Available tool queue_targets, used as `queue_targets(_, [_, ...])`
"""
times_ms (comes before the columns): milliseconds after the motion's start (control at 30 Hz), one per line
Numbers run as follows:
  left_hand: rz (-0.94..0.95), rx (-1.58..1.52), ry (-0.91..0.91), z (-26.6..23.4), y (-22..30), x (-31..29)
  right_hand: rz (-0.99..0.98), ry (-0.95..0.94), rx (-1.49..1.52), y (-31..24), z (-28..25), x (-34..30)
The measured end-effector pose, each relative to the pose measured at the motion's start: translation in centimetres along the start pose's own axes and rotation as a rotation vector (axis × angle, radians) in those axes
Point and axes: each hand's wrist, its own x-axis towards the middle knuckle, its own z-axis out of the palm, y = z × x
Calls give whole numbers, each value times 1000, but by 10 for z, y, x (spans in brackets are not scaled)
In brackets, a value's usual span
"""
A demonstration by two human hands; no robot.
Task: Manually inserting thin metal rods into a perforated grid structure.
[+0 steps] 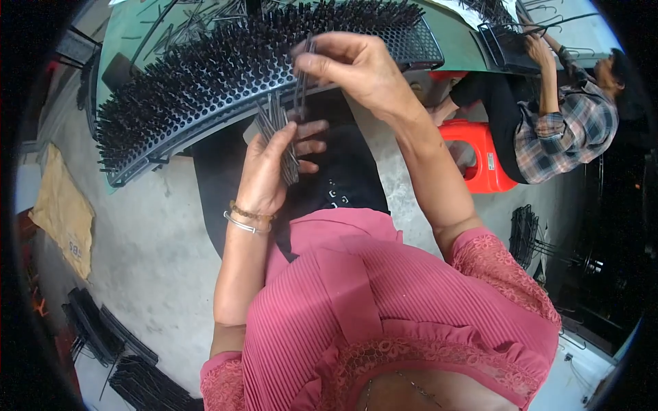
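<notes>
A bundle of thin grey metal rods [277, 133] rests in my left hand [266, 168], thumb laid across it and the other fingers partly spread behind. My right hand [349, 65] is above and to the right, its thumb and fingertips pinching a few thin dark rods [301, 79] that hang down near the bundle. Just beyond both hands lies a long curved perforated metal rack [199, 118]. Black bristle-like pins [226, 82] stand densely in its holes. Fewer pins stand at the rack's right end, where bare mesh [428, 44] shows.
Loose rods [205, 20] lie on the green table [459, 44] behind the rack. A co-worker in a plaid shirt [569, 130] sits on a red stool [483, 154] at right, handling another dark rack [510, 48]. Dark racks [147, 383] and a tan sack [65, 212] lie at left.
</notes>
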Motion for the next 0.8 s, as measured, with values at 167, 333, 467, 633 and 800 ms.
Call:
queue_targets(167, [-16,-10,-117,-5,1,2,-340,115,-144,12,2,28])
queue_targets(333, [-70,-42,-15,-8,-1,1,-433,158,-352,19,7,32])
queue_targets(467, [-81,-140,-39,-11,-1,-1,-443,138,-361,19,10,29])
queue_targets(633, [-133,-105,-54,-7,0,-2,-608,160,-594,27,11,30])
queue_targets(800, [-122,-99,-71,-9,-1,-2,-639,238,-578,31,14,27])
